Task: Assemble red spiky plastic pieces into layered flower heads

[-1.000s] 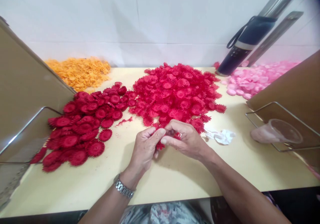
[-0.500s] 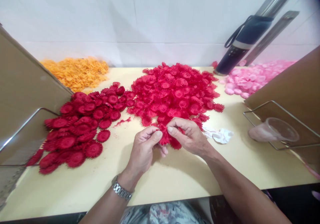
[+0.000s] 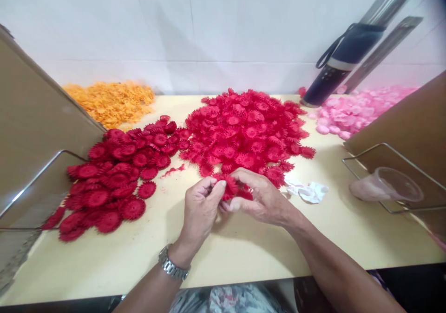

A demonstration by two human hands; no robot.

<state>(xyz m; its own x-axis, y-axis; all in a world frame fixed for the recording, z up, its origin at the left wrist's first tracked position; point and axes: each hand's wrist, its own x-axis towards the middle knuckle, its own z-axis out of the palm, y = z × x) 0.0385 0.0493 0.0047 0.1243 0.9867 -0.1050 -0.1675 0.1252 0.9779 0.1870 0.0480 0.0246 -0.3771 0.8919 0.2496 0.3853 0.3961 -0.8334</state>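
Observation:
A bright red artificial flower piece (image 3: 229,188) with a fringed edge is held up between both hands, over the table's front half. My left hand (image 3: 199,208) pinches its left side, thumb on top. From the right, my right hand (image 3: 266,197) curves round it, index finger at the upper edge and thumb at the lower edge; its other fingers are mostly hidden. Just behind the hands lies a heap of the same bright red flower pieces (image 3: 245,129). To the left is a pile of darker red ones (image 3: 114,180).
Orange petals (image 3: 113,100) lie back left, pink petals (image 3: 362,108) back right. A dark blue bottle sleeve (image 3: 343,62) leans on the wall. Crumpled white tissue (image 3: 308,192) lies right of my hands. A wire holder with a plastic cup (image 3: 386,185) and cardboard panels (image 3: 42,89) flank the table (image 3: 146,262).
My right thumb has moved from the top of the flower piece down to its lower edge. My left hand keeps its pinch. The view has shifted slightly.

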